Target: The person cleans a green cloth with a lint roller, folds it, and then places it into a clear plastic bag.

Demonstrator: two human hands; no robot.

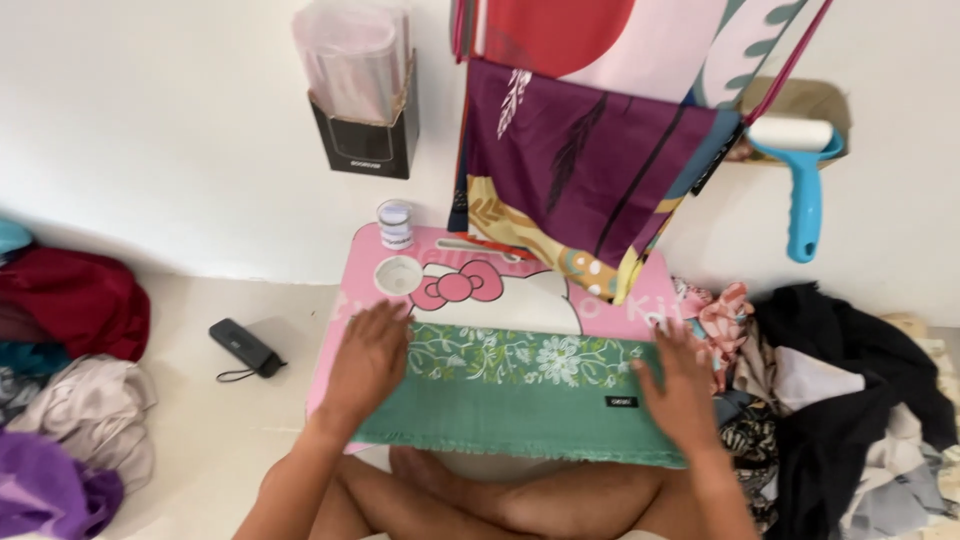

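Pressing: left hand (368, 358) flat, fingers spread, on green scarf (520, 395)
Right hand (682, 385): flat on scarf's right end, gripping nothing
Under: pink lap table (365, 262)

The folded green cloth with the white flower border (520, 395) in the lower middle looks like thin matt woven fabric, with a frayed fringe along its near edge. Under it, the pink cartoon-print tabletop (520, 290) is smooth, slightly glossy plastic. Upper middle, the purple-and-yellow hanging scarf (590, 170) has a soft satin-like sheen. At upper right, the blue-handled lint roller (800, 180) is shiny plastic with a white papery roll. Upper left, the black wall holder (365, 140) looks like matt card, stuffed with clear glossy plastic bags (350, 55).
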